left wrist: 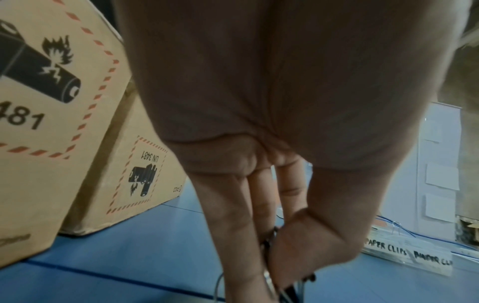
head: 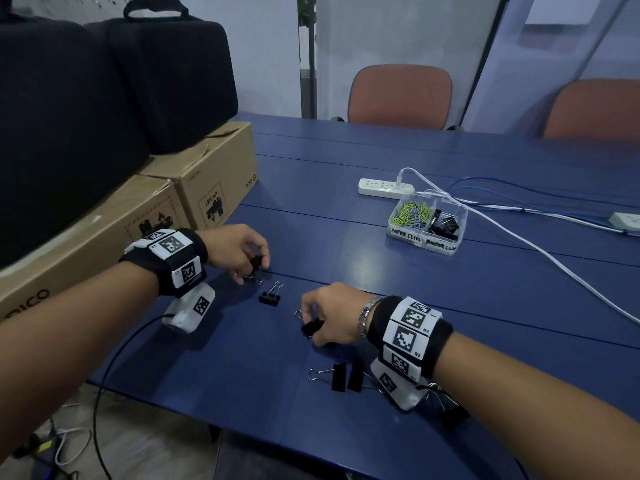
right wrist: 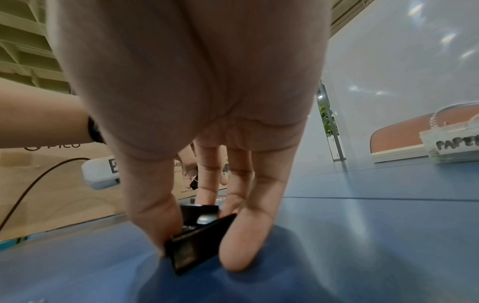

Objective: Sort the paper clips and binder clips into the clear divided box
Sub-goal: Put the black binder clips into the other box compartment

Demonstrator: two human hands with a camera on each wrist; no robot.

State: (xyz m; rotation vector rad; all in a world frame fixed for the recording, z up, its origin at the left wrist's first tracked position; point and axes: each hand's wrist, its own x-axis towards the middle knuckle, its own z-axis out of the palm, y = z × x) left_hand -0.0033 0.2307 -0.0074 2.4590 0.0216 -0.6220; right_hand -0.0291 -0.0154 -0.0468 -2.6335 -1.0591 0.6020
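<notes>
Your right hand (head: 330,315) has its grip clamped on a black binder clip (head: 311,327); your left hand (head: 239,249) looks pinched on another one (head: 255,263), both well short of the divided box (head: 426,221) across the counter (head: 450,306).

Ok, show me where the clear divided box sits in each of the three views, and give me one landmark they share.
Head: the clear divided box stands on the blue table, right of centre, in front of the white power strip.
Left wrist: low at the right edge, only its labelled front wall shows, beyond the left hand.
Right wrist: at the right edge, mid-height, its near corner, cut off by the frame.
Shared landmark: the handwritten PAPER CLIPS label.
</notes>
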